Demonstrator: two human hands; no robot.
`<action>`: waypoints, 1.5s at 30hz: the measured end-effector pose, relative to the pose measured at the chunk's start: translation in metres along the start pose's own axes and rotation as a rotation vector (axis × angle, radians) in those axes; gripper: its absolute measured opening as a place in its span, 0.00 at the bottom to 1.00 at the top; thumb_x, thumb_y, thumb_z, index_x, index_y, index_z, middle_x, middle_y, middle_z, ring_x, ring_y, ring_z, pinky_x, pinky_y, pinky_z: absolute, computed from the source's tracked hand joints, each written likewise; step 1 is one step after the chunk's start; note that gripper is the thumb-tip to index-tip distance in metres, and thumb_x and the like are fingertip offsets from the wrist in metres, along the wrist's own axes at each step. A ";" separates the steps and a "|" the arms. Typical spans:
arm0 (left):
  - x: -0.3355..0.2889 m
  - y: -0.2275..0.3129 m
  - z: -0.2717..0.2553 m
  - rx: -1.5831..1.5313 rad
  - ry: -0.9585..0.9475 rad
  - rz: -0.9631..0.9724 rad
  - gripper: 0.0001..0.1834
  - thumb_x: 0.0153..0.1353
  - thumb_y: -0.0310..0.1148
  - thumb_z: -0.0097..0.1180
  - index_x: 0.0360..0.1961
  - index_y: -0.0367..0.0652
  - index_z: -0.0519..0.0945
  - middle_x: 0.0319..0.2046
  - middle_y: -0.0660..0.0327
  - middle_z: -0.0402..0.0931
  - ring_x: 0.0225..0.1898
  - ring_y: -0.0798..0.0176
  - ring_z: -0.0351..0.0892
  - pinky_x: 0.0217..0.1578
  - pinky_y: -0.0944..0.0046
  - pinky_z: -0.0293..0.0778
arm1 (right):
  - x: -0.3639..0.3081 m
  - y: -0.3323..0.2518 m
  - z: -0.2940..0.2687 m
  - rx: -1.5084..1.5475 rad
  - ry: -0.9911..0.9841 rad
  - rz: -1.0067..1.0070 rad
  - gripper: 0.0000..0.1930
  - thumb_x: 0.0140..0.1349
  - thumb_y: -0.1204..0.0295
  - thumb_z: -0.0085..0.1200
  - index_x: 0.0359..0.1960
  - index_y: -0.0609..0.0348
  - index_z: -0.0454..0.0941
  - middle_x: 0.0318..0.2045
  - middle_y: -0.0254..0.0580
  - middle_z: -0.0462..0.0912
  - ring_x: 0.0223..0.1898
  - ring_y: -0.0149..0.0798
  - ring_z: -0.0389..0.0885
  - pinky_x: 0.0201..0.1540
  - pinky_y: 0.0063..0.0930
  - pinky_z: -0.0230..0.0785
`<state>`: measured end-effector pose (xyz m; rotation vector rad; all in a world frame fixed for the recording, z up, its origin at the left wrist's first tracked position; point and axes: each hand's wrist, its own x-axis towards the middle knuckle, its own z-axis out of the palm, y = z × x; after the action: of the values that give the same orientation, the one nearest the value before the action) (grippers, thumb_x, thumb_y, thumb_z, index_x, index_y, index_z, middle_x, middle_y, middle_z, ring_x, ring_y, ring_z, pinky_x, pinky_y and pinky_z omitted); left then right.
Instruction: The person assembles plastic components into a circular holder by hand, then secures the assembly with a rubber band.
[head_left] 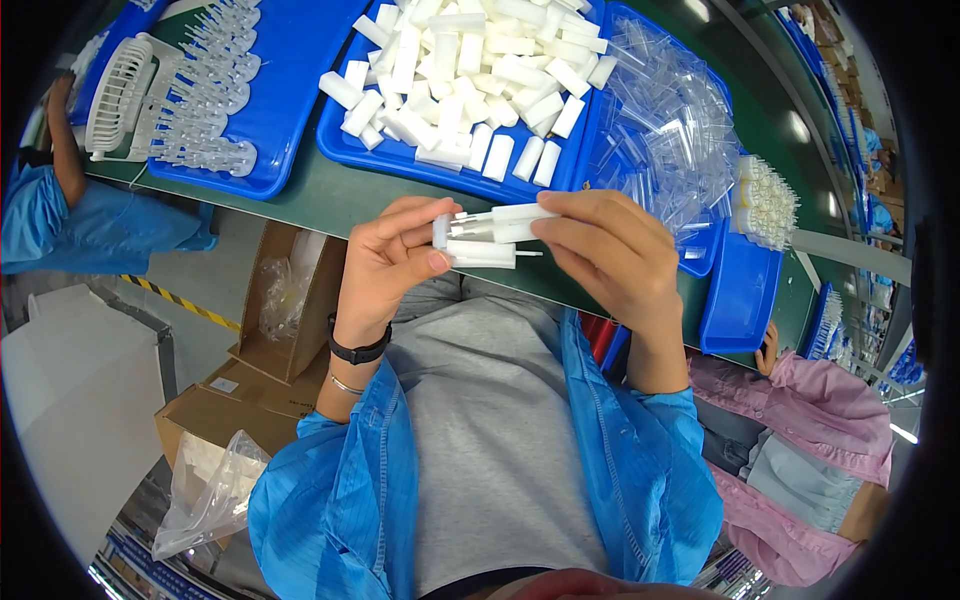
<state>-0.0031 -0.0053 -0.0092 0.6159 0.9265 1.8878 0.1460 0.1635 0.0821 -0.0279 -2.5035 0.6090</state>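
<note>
Between my hands, above the table's near edge, is a white plastic base with thin prongs pointing right. My left hand pinches the base between thumb and fingers. One white block sits on the lower prongs, and a thin tip sticks out past its right end. My right hand grips another white block by its right end. That block lies in line with the upper prongs, part of which show bare at its left. My right fingertips cover its far end.
Ahead, a blue tray holds heaped white blocks. Clear plastic pieces fill the right tray. White pronged parts stand in the left tray. Farther right are bundled white pieces and a small blue tray. Cardboard boxes stand below left. Co-workers sit on both sides.
</note>
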 end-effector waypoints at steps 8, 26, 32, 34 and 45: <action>0.001 0.005 0.005 0.067 -0.048 -0.001 0.25 0.45 0.10 0.58 0.48 0.32 0.75 0.47 0.52 0.70 0.48 0.56 0.75 0.48 0.63 0.76 | -0.001 -0.001 0.011 -0.004 -0.020 -0.123 0.12 0.40 0.77 0.57 0.32 0.63 0.81 0.33 0.43 0.80 0.31 0.40 0.79 0.30 0.27 0.73; 0.000 0.008 -0.004 0.070 0.004 -0.131 0.20 0.53 0.17 0.54 0.50 0.31 0.72 0.48 0.52 0.70 0.43 0.60 0.77 0.40 0.65 0.79 | -0.001 0.058 0.020 -0.274 -0.183 0.311 0.20 0.46 0.68 0.62 0.43 0.58 0.79 0.36 0.40 0.80 0.43 0.42 0.70 0.46 0.33 0.63; 0.000 0.008 -0.004 0.060 -0.003 -0.080 0.20 0.54 0.18 0.54 0.50 0.29 0.71 0.49 0.52 0.69 0.46 0.60 0.76 0.40 0.65 0.79 | 0.005 0.053 0.018 -0.195 -0.316 0.363 0.15 0.45 0.69 0.63 0.38 0.56 0.80 0.34 0.38 0.80 0.40 0.41 0.71 0.44 0.33 0.61; 0.000 0.010 -0.005 0.069 0.008 -0.087 0.20 0.53 0.17 0.54 0.50 0.29 0.72 0.50 0.52 0.69 0.46 0.60 0.76 0.42 0.65 0.79 | 0.006 0.051 0.015 -0.191 -0.296 0.376 0.13 0.46 0.69 0.62 0.35 0.56 0.81 0.32 0.38 0.80 0.39 0.40 0.71 0.43 0.33 0.61; 0.000 0.006 -0.006 0.006 0.026 -0.074 0.22 0.53 0.15 0.53 0.51 0.31 0.70 0.49 0.50 0.71 0.47 0.58 0.76 0.44 0.63 0.78 | -0.001 0.044 0.015 -0.030 -0.155 0.439 0.08 0.46 0.74 0.62 0.29 0.58 0.80 0.27 0.39 0.81 0.33 0.41 0.76 0.39 0.31 0.68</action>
<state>-0.0105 -0.0087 -0.0080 0.5542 0.9594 1.8320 0.1340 0.1965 0.0516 -0.5737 -2.6728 0.7714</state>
